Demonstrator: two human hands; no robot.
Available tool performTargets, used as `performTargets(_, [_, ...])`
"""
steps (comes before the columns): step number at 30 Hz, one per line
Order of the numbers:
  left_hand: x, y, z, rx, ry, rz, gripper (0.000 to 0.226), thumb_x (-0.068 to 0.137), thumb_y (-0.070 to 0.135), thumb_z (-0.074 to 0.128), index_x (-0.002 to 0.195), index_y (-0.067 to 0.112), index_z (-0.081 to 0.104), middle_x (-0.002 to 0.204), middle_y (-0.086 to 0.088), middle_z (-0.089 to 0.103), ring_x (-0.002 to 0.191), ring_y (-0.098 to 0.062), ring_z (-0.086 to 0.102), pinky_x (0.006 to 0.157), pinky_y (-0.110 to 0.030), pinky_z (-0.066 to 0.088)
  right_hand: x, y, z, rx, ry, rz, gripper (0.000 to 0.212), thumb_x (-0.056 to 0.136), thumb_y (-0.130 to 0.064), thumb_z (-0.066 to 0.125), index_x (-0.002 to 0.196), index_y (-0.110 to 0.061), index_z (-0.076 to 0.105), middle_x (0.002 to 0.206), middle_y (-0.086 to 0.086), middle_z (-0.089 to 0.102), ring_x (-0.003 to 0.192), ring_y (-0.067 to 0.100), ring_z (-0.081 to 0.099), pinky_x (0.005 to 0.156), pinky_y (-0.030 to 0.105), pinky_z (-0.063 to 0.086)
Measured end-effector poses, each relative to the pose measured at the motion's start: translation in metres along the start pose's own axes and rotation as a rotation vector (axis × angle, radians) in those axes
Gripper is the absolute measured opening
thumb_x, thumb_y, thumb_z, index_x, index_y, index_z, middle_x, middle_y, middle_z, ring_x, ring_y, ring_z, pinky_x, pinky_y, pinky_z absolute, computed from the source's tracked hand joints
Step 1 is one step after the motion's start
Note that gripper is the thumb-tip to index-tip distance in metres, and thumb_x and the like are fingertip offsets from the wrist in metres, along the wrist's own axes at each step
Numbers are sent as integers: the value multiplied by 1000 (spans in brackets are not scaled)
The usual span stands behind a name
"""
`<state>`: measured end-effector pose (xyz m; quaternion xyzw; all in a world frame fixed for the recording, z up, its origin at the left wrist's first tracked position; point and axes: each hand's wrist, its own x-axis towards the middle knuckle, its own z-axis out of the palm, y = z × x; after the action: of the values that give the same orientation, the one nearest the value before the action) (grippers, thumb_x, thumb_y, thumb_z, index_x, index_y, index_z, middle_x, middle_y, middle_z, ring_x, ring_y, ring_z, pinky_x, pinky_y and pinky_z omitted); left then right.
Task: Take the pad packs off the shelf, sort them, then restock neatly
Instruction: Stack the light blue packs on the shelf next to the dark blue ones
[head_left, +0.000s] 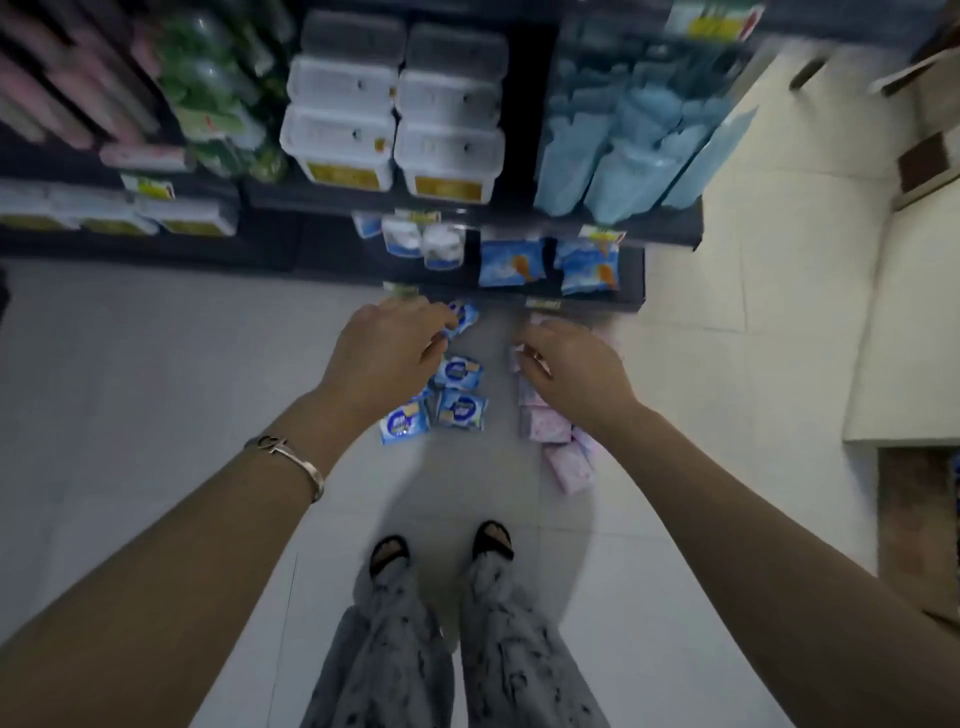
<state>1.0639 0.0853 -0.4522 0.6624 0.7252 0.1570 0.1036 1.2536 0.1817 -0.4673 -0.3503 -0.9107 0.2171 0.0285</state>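
**Pinching blue on the left, unclear on the right**

Pinching one blue pad pack (462, 316) at the fingertips of the left hand (392, 353), fingers curled, held out low before the bottom shelf edge. With the right hand (571, 366), fingers curled down against a pink pad pack (517, 356); gripping or merely touching, cannot tell.

Directly under the left hand, on the pale floor tiles (156, 364): more blue packs (458, 372) in a loose cluster, labels up. Under the right hand and wrist: a row of pink packs (550, 427), set apart from the blue, with a strip of bare tile between.

Ahead, dark shelving (670, 228) with white tubs (337, 148), pale blue bags (623, 156) and, lower, blue packets (511, 262). On the left wrist, a metal bracelet (291, 460). Below, feet in black sandals (389, 553) and grey patterned trousers (395, 649).
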Motion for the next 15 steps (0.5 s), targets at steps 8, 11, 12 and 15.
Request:
performTargets(8, [-54,-76,164,-70,-45,-45,33,81,23,39,95,10,66,78,-10,65,66,-33,61,57,-37,47,13,33,181,99,-78,51,38,86,-26,40,101,-10,70,94,13,69,85,37,64,67,42,54])
performTargets(11, [-75,-113,233,-94,-75,-54,35,83,24,41,100,8,66,87,-12,66,73,-34,62,60,-38,48,20,47,259,116,-103,47,31,83,-19,48,103,-8,69,92,15,67,85,38,62,68,43,53])
performTargets(12, [-82,-125,256,-96,-80,-53,36,83,25,41,101,7,67,91,-12,66,75,-34,62,61,-37,48,20,53,287,124,-112,51,30,83,-19,49,103,-8,69,93,15,67,86,38,62,68,42,53])
performTargets(15, [-101,-163,330,-86,-80,-45,37,81,26,42,105,8,65,99,-13,67,81,-35,63,63,-35,48,23,73,370,110,-139,37,32,81,-19,50,105,-8,68,97,15,66,92,38,60,69,43,54])
